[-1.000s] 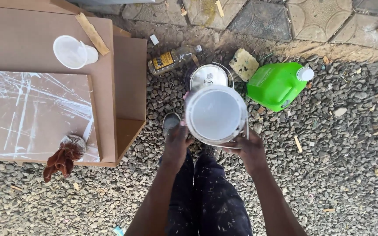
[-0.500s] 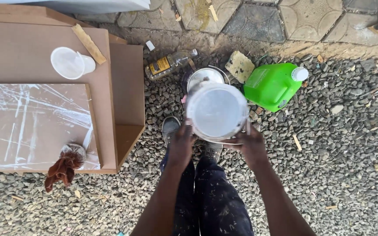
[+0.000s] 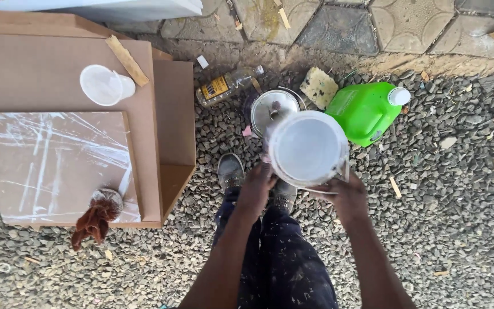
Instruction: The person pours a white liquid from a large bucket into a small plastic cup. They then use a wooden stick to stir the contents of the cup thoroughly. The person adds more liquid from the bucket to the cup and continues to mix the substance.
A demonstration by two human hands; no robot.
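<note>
Round white plastic container, translucent and wide-mouthed, held at frame centre above the gravel, left hand gripping its lower-left rim, right hand clasped under its right edge, green jug just beyond.

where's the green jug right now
In the head view the green jug lies on its side on the gravel, upper right of centre, just right of the white container and beside the yellow sponge.

Yellow label on clear bottle (lying on gravel).
</note>
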